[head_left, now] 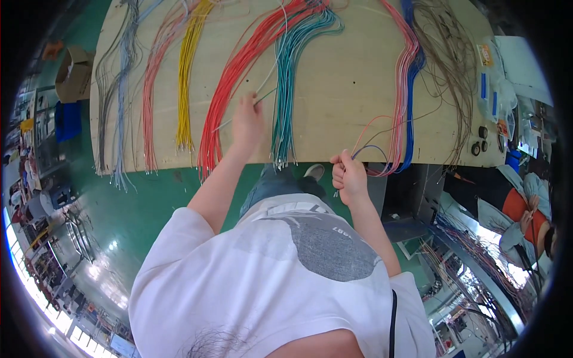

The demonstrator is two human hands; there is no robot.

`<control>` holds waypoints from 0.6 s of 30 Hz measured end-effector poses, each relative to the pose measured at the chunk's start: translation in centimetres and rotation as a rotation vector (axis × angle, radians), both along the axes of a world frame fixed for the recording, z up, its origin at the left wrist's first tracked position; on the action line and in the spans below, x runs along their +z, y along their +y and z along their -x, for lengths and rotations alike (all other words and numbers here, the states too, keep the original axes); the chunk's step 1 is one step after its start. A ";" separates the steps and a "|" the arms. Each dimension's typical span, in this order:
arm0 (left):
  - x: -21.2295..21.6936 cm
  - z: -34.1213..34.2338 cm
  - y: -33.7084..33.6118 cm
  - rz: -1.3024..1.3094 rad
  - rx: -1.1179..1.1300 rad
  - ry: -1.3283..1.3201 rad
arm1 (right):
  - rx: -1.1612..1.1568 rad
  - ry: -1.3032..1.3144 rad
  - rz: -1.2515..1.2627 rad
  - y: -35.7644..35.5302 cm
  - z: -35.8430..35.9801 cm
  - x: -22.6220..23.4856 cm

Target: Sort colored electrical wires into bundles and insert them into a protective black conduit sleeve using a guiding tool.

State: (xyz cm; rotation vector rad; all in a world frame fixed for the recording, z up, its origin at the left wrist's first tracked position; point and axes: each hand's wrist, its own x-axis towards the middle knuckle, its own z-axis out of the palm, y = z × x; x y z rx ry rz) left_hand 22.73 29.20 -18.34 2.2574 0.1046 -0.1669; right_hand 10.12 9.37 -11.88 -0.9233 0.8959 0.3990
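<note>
My left hand [248, 124], slightly blurred, is above the table between the red wire bundle [236, 77] and the teal-green wire bundle [287, 89]. Its fingers pinch a green wire [267, 95] that leads off toward the green bundle. A white wire [272, 70] also runs down to these fingers; whether they grip it is hard to see. At the table's near edge my right hand [350, 177] is closed round the ends of a few loose wires. Blue [373, 146], pinkish-red and brown ones curve into it from the right, near the pink bundle [401, 113] and the blue bundle [413, 101].
Yellow wires [186, 83], pale red wires [150, 107] and grey-blue wires [123, 101] lie on the left of the wooden table [352, 53]. Brown wires [456, 77], black tape rolls [476, 148] and plastic bags [501, 77] are at right. Another person [516, 206] is beyond.
</note>
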 end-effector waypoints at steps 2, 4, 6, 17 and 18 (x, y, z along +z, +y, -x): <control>-1.8 -1.0 1.6 -0.379 -0.001 -0.089 | -0.009 -0.008 0.004 -0.1 0.0 0.1; -2.9 -1.2 2.4 -0.428 -0.051 0.025 | 0.022 0.011 0.004 0.0 0.1 0.3; -4.0 -0.9 2.8 -0.481 -0.095 0.139 | 0.017 -0.014 0.020 -0.4 0.7 0.7; 9.0 -3.1 -3.5 1.152 0.050 0.997 | -0.150 -0.050 -0.176 -3.3 2.5 0.1; 11.1 -2.4 -5.3 1.186 0.017 0.996 | -0.140 -0.099 -0.199 -3.4 2.1 0.9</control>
